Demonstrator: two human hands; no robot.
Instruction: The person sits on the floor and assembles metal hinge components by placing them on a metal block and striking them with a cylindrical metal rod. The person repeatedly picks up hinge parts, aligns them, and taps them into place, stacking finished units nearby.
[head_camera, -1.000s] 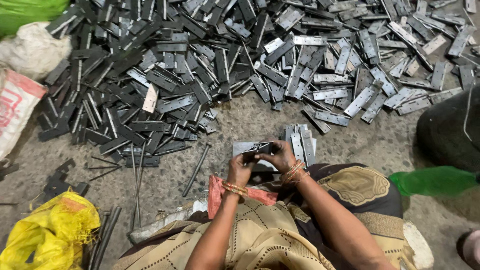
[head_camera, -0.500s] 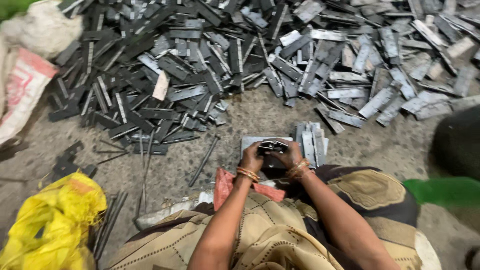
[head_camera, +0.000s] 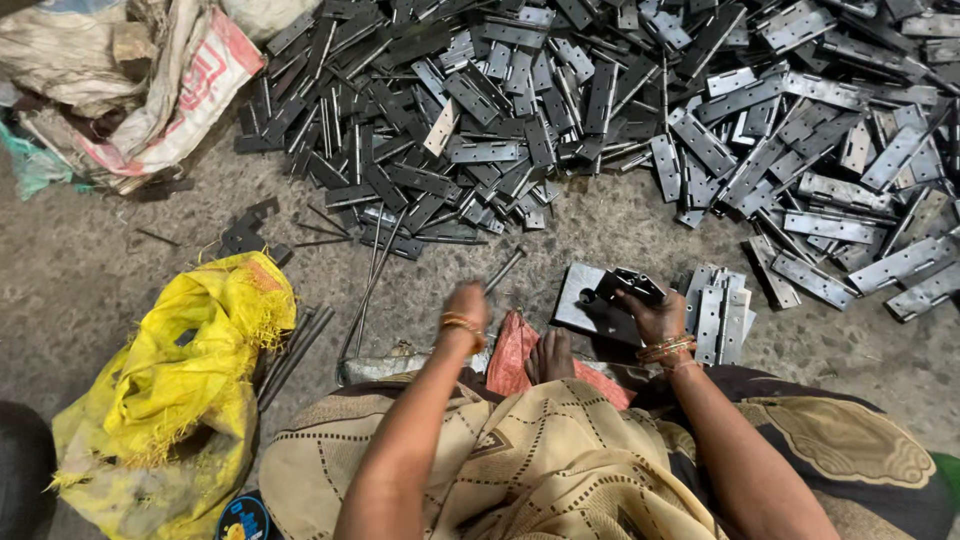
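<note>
Leftward the left hand (head_camera: 467, 303) has swung, fingers clamped on a thin metal rod (head_camera: 505, 269), while the right hand (head_camera: 655, 318) grips a dark hinge (head_camera: 630, 286) above the flat plate (head_camera: 583, 305).

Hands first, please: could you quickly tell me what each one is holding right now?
Left hand: closed on a thin metal rod.
Right hand: closed on a dark hinge over a flat metal plate.
</note>
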